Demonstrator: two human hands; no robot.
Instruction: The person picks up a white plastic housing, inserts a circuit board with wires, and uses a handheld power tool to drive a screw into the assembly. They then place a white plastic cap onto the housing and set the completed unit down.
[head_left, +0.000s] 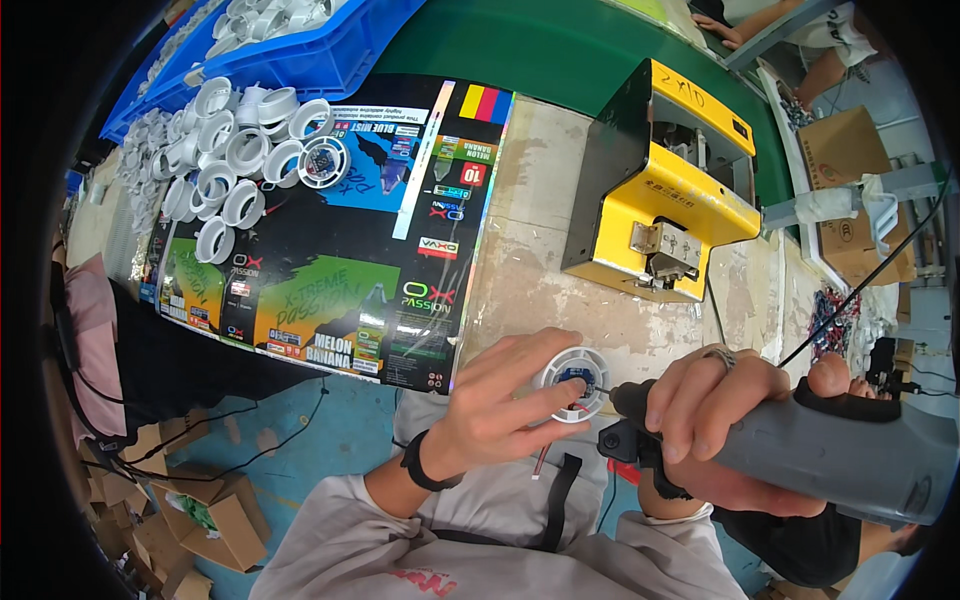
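Note:
My left hand (485, 408) is closed on a white round plastic housing (598, 366) near the table's front edge. A small blue circuit board (577, 373) sits inside it, partly covered by a fingertip. Thin wires with a small white connector (537, 474) hang below the housing. My right hand (712, 405) grips a grey electric screwdriver (835, 450), held sideways. Its dark nose points left at the housing's right side; whether the bit touches a screw is too small to tell.
White plastic rings (220, 150) are heaped at the left, and a similar housing with a board (325, 162) lies beside them on a printed sheet (330, 270). Behind is a blue bin (340, 55) of white parts. A yellow-and-black machine (665, 190) stands beyond my hands. Another person's hand (720, 30) shows far right.

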